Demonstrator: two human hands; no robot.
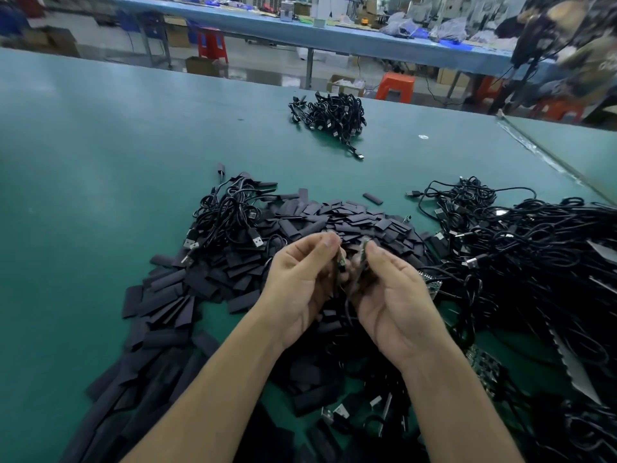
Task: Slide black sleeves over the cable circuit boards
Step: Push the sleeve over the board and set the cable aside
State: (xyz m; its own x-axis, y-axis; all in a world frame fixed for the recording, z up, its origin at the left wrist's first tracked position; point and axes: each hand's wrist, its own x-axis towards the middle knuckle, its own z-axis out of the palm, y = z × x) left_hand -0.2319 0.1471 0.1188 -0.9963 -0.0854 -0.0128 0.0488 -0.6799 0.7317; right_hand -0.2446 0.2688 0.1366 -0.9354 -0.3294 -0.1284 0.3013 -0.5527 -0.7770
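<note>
My left hand (300, 282) and my right hand (394, 295) are raised together over a big heap of flat black sleeves (334, 222) on the green table (100, 178). Each hand pinches a small greenish circuit board between thumb and fingers: the left hand's board (341, 262), the right hand's board (362, 259). Thin black cable hangs down between the palms. Both boards are blurred, and I cannot tell whether a sleeve is on either. More black sleeves (160, 295) spread out to the lower left.
A large tangle of black USB cables (534, 262) lies to the right, a smaller bundle (230, 215) to the left of the heap, and another bundle (334, 115) far across the table. Bare circuit boards (484, 365) lie at lower right. Orange stools and benches stand beyond the table.
</note>
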